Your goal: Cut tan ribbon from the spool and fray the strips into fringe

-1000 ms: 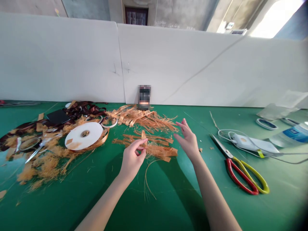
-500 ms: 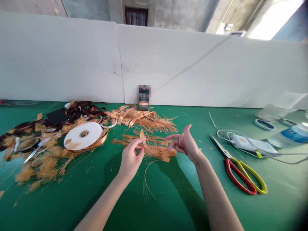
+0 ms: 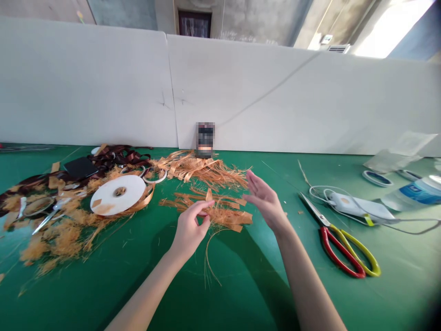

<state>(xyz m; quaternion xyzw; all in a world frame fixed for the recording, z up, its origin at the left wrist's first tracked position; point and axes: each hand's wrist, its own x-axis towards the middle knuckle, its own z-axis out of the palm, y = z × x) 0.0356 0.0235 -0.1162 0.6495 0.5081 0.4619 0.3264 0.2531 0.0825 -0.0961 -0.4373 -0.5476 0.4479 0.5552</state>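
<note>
Thumb and fingertips of my left hand (image 3: 192, 226) are pinched on a short piece of copper-coloured ribbon (image 3: 209, 195), whose end stands up above the fingers. Just beyond and under that hand lie frayed ribbon pieces (image 3: 237, 219) with loose threads on the green table (image 3: 186, 294). My right hand (image 3: 264, 202) hovers at the right end of these pieces, fingers stretched out and holding nothing that I can see. Farther back, a bundle of fringed ribbon strips (image 3: 203, 169) is spread below a small pixelated object (image 3: 206, 140).
At left, a white ribbon spool (image 3: 117, 195) lies among tangled fibre, dark brown ribbon (image 3: 113, 158) and small scissors (image 3: 48, 219). Large scissors with red and yellow handles (image 3: 341, 250), a white corded power strip (image 3: 358, 205) and a bottle (image 3: 418, 193) are at right. White panels (image 3: 275, 96) stand behind.
My right hand has turned, its fingers now pointing up and forward instead of left towards the ribbon. My left hand has shifted slightly right, still pinching the ribbon piece.
</note>
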